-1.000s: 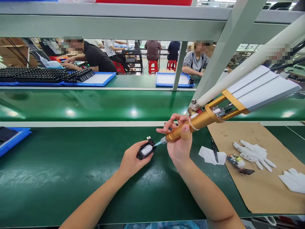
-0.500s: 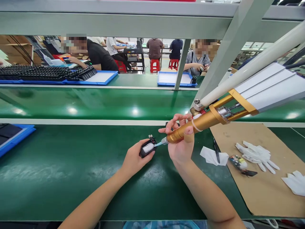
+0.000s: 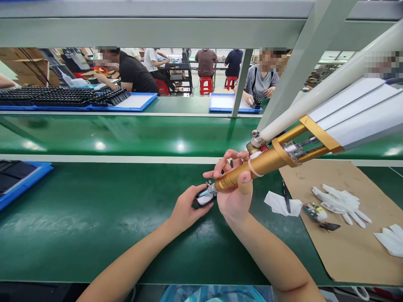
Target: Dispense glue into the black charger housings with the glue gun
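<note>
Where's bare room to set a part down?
Biggest: green bench between the blue tray and left forearm. Smaller: lower brown sheet, below the gloves and loose component. Crowded: mid-bench, left hand holding black part, right hand on gold tool; also white paper under the dark slim tool.

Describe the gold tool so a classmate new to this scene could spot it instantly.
Find the green worktop, then the person's right hand above it. That hand holds the gold tool, a slanting cylinder; its metallic gold sets it apart from the white pole alongside.
</note>
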